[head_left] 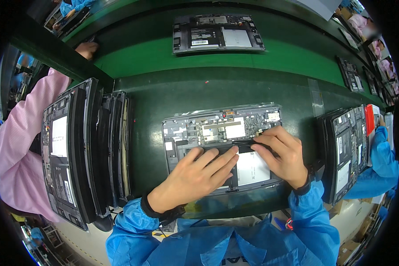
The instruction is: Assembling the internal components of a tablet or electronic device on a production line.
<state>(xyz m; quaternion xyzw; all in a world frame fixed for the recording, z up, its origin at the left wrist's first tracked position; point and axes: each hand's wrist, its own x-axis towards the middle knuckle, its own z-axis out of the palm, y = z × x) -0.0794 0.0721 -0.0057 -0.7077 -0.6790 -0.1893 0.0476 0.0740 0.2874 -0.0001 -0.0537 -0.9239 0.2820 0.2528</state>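
Note:
An opened laptop base [175, 153] lies on the dark green bench in front of me. Its circuit board [235, 129] shows along the far side, with black battery sections and a white panel [252, 168] nearer to me. My left hand [197, 173] rests on the battery area, fingers stretched out, fingertips by the middle of the base. Just right of those fingertips, my right hand [281, 153] pinches a thin black piece [246, 144] between thumb and fingers. Whether it is a cable, a strip or a tool is unclear; the fingers partly hide it.
Stacks of similar laptop bases stand on edge at the left [82, 150] and right [346, 150]. Another base [219, 35] lies on the green belt [150, 62] beyond the bench. A co-worker's pink sleeve [22, 142] is at left, a blue sleeve [381, 164] at right.

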